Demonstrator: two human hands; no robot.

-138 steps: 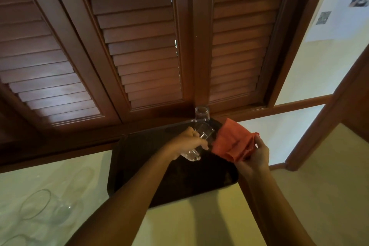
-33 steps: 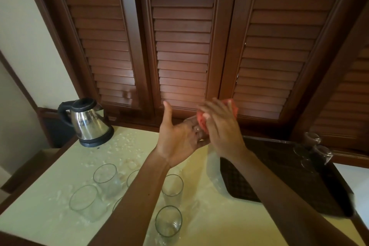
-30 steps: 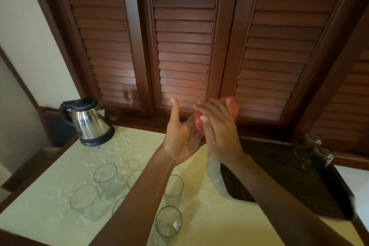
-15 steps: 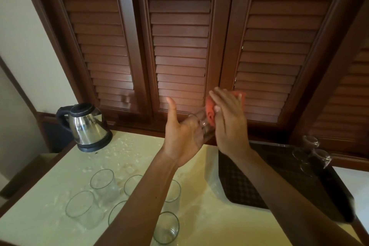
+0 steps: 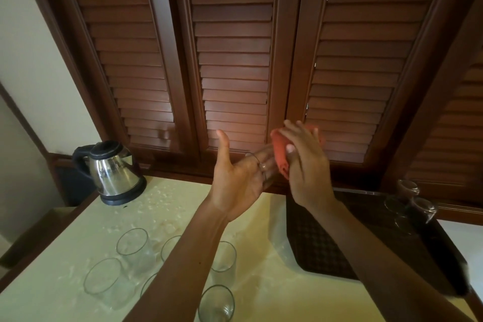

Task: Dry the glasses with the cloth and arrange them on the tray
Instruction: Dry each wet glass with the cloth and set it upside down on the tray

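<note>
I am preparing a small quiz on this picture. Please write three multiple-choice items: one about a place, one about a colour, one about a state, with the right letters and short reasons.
1. Where does the kettle stand?
A. on the tray
B. at the far left of the counter
C. between the hands

2. What colour is the cloth?
A. orange-red
B. blue
C. white

3. How do the glasses on the tray stand?
A. on their sides
B. mouth up, filled
C. mouth down

Answers:
1. B: the kettle is at the counter's far left corner, away from the tray.
2. A: the cloth under the right hand is orange-red, pressed on the glass held by the left hand.
3. C: the tray glasses appear to have their bases up, at the far right corner.
</note>
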